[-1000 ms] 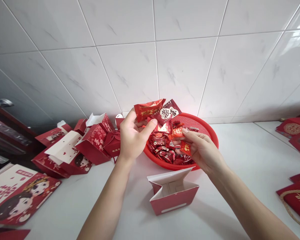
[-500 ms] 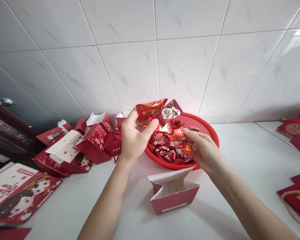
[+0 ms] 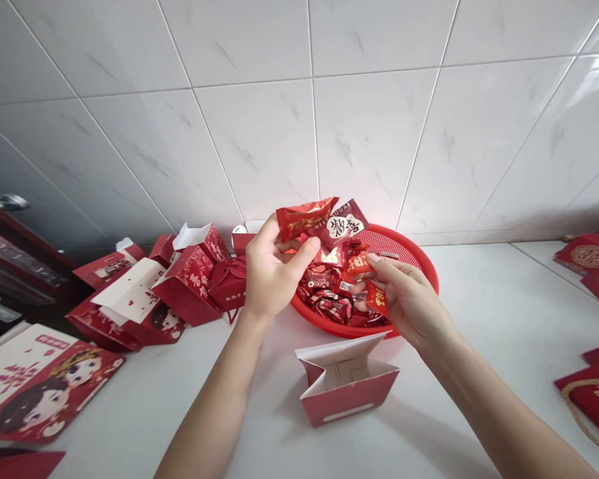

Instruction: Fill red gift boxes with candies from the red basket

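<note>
My left hand [image 3: 279,269] is closed on several wrapped candies, among them a shiny red one [image 3: 307,216] and a dark maroon one [image 3: 342,225] with a white patch. Between the thumb and fingers of my right hand [image 3: 409,293] are orange-red wrapped candies [image 3: 377,297]. Both hands are over a red plastic basket [image 3: 424,263], where many more wrapped candies [image 3: 332,307] lie in a heap. In front of the basket an open red paper box [image 3: 352,392] stands on the white counter, its white inside showing and no candy visible in it.
Several red and white paper boxes [image 3: 192,283] stand to the left by the tiled wall [image 3: 259,133]. A large printed box [image 3: 44,386] lies nearer on the left. On the right edge are red packages [image 3: 592,256] and a red bag with a rope handle [image 3: 594,399].
Both hands have shifted very slightly right, still holding their candies. The maroon candy has turned a little and its white patch shows more. The open box has stayed in place.
</note>
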The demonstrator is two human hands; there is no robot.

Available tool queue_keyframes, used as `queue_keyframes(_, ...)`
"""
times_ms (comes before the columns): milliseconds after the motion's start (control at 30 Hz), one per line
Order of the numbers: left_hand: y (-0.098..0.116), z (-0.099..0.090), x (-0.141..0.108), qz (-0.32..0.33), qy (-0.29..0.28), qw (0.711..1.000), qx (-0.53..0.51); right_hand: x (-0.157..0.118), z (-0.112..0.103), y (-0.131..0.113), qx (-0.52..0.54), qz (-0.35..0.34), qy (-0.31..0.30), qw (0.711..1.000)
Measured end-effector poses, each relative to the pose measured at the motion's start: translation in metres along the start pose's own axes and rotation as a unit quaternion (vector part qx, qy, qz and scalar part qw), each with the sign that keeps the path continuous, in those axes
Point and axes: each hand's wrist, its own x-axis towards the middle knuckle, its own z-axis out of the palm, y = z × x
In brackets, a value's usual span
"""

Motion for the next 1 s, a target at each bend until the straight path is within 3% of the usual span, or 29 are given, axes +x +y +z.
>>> queue_keyframes(200, -0.002, -0.001, 0.000, 0.007, 0.000, 1.000, 0.010, 0.006, -0.008, -0.002, -0.126, -0.025, 0.014, 0.992)
queue_keyframes(367, -0.001, -0.001, 0.000, 0.010, -0.005, 1.000, 0.015, 0.017, -0.016, -0.003, -0.307, -0.107, 0.019, 0.946)
queue_keyframes(467, 0.000, 0.000, 0.000, 0.005, -0.006, 1.000, 0.002, 0.022, -0.019, -0.005, -0.262, -0.029, 0.036, 0.964)
queue_keyframes(600, -0.002, 0.000, -0.001, -0.017, -0.014, 1.000, -0.022, 0.027, -0.024, -0.009, -0.085, 0.080, 0.064, 0.991)
queue_keyframes(700, -0.007, 0.002, -0.001, -0.044, -0.027, 0.998, -0.039, 0.030, -0.027, -0.009, -0.013, 0.066, 0.052, 0.996)
queue_keyframes(867, -0.011, 0.005, -0.001, -0.077, -0.055, 0.993, -0.064, 0.028, -0.025, -0.011, 0.008, 0.003, 0.020, 1.000)
queue_keyframes(1000, 0.006, -0.001, -0.002, -0.071, -0.105, 0.990, -0.065, 0.004, -0.018, -0.028, -0.098, -0.060, -0.021, 0.993)
